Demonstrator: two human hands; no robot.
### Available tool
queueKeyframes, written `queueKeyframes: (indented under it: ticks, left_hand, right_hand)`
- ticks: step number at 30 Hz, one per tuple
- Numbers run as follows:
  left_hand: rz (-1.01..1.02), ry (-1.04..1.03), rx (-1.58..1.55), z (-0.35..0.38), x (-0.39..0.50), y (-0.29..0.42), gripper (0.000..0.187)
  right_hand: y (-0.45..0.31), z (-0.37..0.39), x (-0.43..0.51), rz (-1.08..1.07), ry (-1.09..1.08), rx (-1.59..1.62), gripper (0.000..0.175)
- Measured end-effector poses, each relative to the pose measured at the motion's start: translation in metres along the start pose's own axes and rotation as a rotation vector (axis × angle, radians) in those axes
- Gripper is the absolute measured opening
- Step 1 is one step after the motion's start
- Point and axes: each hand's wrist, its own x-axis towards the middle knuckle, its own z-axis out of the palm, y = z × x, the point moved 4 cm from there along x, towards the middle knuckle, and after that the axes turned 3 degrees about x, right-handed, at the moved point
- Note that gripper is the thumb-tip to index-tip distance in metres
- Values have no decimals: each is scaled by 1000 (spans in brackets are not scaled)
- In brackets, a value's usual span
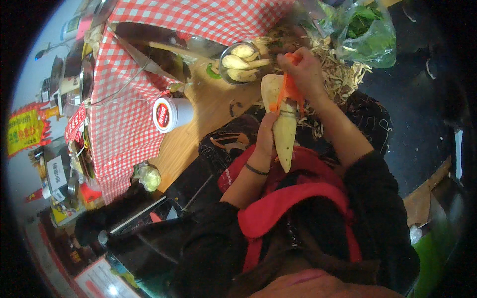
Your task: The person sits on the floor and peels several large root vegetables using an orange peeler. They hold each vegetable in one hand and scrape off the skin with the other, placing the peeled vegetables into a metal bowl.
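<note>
A long, pale peeled root vegetable [285,139], like a sweet potato, points its tapered tip towards my body. My left hand [266,136] grips it along its side. Above it, my right hand [305,70] is closed around an orange peeler [288,89], which lies across the root's thick upper part. A metal bowl [223,74] of several peeled roots [240,63] stands just beyond, to the left. Shredded peelings [344,78] are heaped to the right, partly behind my right hand and forearm.
A white lidded tub [180,113] rests on the wooden surface [175,149] at left, beside a red checkered cloth [126,130]. A wrapped green vegetable [151,178] sits near the surface's lower edge. Plastic bags of leafy greens [367,33] lie at the upper right.
</note>
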Motion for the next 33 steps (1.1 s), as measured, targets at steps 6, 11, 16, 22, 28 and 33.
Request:
queueKeyframes:
  ticks: [6, 11, 16, 22, 28, 33]
  left_hand:
    - [-97, -135, -29, 3, -11, -8, 50]
    - [31, -8, -33, 6, -11, 10, 48]
    - [49, 47, -49, 13, -6, 13, 46]
    - [-74, -167, -86, 12, -12, 2, 53]
    - [29, -133, -43, 10, -11, 14, 55]
    - [20, -42, 2, 12, -1, 11, 55]
  right_hand:
    - [8, -30, 30, -127, 232, -94, 47]
    - [-1, -62, 47, -127, 464, -161, 49]
    - [3, -1, 2, -56, 104, 67, 49]
    - [24, -19, 36, -8, 92, -127, 46]
    - [10, -49, 43, -177, 509, -238, 48]
    - [10, 6, 11, -23, 36, 60, 48]
